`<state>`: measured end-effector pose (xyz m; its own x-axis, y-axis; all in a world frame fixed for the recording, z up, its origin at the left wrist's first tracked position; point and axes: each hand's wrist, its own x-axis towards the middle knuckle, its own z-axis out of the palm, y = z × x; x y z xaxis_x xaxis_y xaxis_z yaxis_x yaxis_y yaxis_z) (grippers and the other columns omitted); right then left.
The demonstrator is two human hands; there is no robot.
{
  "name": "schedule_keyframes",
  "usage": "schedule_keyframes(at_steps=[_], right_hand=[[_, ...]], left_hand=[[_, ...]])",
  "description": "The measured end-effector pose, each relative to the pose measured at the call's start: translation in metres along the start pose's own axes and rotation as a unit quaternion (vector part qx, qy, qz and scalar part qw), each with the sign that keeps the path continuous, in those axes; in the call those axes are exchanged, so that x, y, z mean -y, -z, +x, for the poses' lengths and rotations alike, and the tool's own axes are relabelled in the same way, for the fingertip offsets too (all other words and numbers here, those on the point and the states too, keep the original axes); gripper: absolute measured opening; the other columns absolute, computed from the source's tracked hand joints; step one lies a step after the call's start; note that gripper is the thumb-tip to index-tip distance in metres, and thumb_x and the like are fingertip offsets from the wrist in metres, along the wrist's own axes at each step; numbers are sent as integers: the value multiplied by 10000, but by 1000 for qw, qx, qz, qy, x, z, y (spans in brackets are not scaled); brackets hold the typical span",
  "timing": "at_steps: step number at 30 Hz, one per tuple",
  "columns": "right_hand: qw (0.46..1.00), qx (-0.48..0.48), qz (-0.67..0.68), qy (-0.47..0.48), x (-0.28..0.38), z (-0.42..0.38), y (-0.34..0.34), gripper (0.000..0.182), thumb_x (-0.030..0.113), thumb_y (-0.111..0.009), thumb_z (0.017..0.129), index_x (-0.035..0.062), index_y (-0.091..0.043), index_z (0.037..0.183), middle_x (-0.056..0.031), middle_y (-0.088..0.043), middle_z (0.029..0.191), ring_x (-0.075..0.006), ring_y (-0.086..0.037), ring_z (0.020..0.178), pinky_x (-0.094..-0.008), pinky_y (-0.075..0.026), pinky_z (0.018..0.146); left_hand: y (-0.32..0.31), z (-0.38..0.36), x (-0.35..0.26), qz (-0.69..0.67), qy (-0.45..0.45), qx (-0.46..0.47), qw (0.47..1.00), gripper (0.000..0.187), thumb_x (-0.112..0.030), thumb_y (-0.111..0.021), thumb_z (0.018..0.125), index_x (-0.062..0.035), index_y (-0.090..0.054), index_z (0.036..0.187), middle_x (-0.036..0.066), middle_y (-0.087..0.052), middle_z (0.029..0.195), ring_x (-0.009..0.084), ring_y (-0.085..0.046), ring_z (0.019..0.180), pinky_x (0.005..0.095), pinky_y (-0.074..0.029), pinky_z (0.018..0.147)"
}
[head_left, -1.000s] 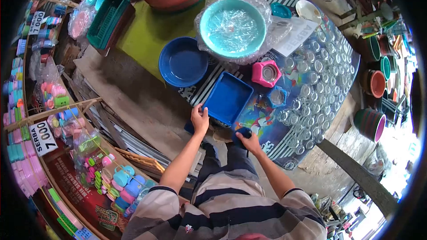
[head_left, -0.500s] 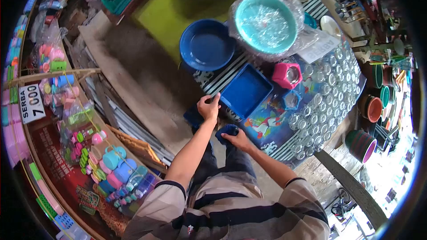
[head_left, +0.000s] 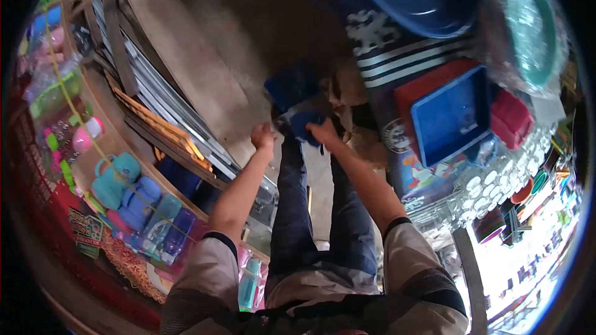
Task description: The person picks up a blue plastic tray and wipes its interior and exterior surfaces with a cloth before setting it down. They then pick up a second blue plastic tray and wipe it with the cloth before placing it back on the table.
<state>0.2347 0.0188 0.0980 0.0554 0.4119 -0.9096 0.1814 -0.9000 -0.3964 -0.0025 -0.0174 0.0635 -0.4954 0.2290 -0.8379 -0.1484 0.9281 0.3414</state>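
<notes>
Blue thing (head_left: 303,125): pinched in the right hand (head_left: 321,132), at its fingertips; blur hides whether cloth or cup.
Left hand (head_left: 264,137): apart, left of the right hand, fingers curled; cannot tell if pinching anything.
Dark blue box (head_left: 292,85): just beyond the right hand.
Pinch: if loose, the blue thing could drop.

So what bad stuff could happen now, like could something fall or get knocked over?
Maybe! The blue item is held only by the right hand, while the left hand is apart from it, so it might slip and drop.

Also, the right arm is close to the table. A bump could perhaps jostle the clear jars, which stand crowded together, and tip some over.
</notes>
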Motion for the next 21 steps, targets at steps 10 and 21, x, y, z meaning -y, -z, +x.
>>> schedule_keyframes(at_steps=[10, 21], right_hand=[[983, -136, -123, -22, -55, 258, -77, 795, 268, -746, 888, -24, -446, 1564, -250, -526, 1568, -393, -507, 1458, -460, -418, 1187], [979, -82, -173, 67, -41, 279, -67, 867, 322, -783, 867, -23, -427, 1578, -258, -485, 1598, -436, -456, 1491, -490, -384, 1232]], left_hand=[[-54, 205, 49, 75, 61, 103, 990, 402, -310, -690, 985, -85, -647, 1316, 72, -667, 1140, 236, -672, 948, 423, -588, 828], [-78, 247, 80, 44, -18, 95, 994, 433, -247, -711, 1005, -10, -619, 1356, 159, -667, 1376, 249, -631, 1182, 390, -481, 1021]])
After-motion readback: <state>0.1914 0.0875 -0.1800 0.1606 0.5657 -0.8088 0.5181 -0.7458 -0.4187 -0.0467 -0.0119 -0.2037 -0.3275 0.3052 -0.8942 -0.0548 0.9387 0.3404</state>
